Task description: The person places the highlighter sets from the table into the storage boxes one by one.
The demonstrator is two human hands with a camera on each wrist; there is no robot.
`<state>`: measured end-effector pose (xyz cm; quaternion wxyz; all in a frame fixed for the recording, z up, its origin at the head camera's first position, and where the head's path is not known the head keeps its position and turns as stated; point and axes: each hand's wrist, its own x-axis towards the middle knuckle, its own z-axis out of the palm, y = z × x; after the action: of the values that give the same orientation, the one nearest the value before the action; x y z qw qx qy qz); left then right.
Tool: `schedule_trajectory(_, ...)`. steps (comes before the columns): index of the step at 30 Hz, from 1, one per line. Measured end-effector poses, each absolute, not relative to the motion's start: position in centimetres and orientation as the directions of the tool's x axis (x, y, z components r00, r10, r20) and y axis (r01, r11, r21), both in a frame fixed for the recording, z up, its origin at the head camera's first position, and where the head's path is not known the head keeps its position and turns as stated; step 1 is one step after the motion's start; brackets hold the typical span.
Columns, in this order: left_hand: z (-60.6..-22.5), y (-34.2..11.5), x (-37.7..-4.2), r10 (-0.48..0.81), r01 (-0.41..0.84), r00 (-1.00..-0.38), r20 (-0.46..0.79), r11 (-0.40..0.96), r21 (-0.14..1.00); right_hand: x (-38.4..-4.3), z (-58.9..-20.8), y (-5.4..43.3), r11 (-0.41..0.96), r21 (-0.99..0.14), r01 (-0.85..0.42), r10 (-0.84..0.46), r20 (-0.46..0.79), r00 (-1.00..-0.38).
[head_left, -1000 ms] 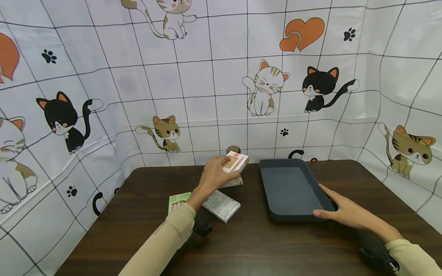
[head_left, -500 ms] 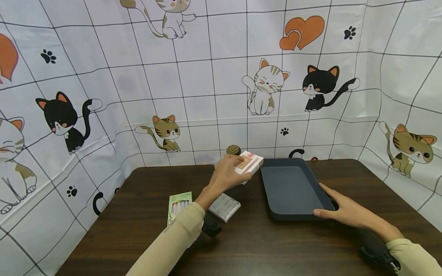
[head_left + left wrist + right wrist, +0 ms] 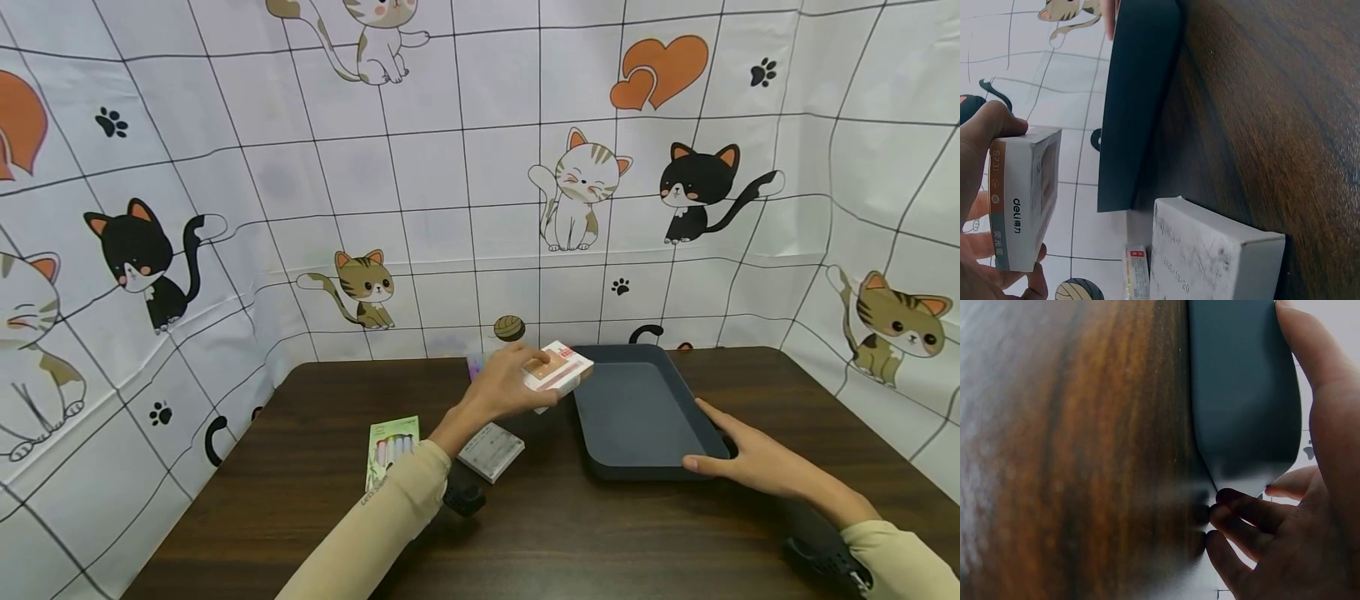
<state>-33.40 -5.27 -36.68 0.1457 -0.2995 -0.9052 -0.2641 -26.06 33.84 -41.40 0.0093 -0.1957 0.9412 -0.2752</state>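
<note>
My left hand (image 3: 501, 385) pinches a small white-and-orange cardboard box (image 3: 558, 367) in the air, beside the upper left edge of a dark grey tray (image 3: 637, 472). Seen from the left wrist, the thumb presses one end of this box (image 3: 1022, 200), fingers at the other; "deli" is printed on its side. At the tray's near right corner, my right hand (image 3: 753, 454) holds on, thumb on the front rim and fingers along the right side. The right wrist view shows those fingers (image 3: 1244, 519) curled low against the tray wall (image 3: 1244, 387).
A whitish box with grey print (image 3: 491, 452) lies on the brown table (image 3: 540, 533), below my left hand. A green pack of coloured pens (image 3: 390, 442) is farther left, partly behind the sleeve. Behind the left hand, a purplish item (image 3: 475, 365) is mostly hidden. A cat-print curtain (image 3: 450, 183) borders the table.
The left hand has carried the small box rightward, from above the items on the table to the tray's left edge. More of the green pack shows. The right hand stays put on the tray.
</note>
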Motion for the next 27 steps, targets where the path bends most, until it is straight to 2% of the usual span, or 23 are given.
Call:
schedule_trajectory(5, -36.6, -5.0, -33.4, 0.489, 0.638, -0.764, 0.421, 0.667, 0.385, -26.0, -41.3, 33.8, 0.767, -0.528, -0.365, -0.377, 0.090, -0.922)
schedule_trajectory(15, -36.3, -3.8, -33.1, 0.609, 0.722, -0.692, 0.388, 0.568, 0.395, -26.0, -41.4, 33.8, 0.770, -0.529, -0.355, -0.369, 0.083, -0.925)
schedule_trajectory(27, -36.2, -1.8, -32.6, 0.631, 0.708, -0.704, 0.325, 0.590, 0.387, -26.2, -41.5, 33.7, 0.776, -0.530, -0.342, -0.359, 0.075, -0.930)
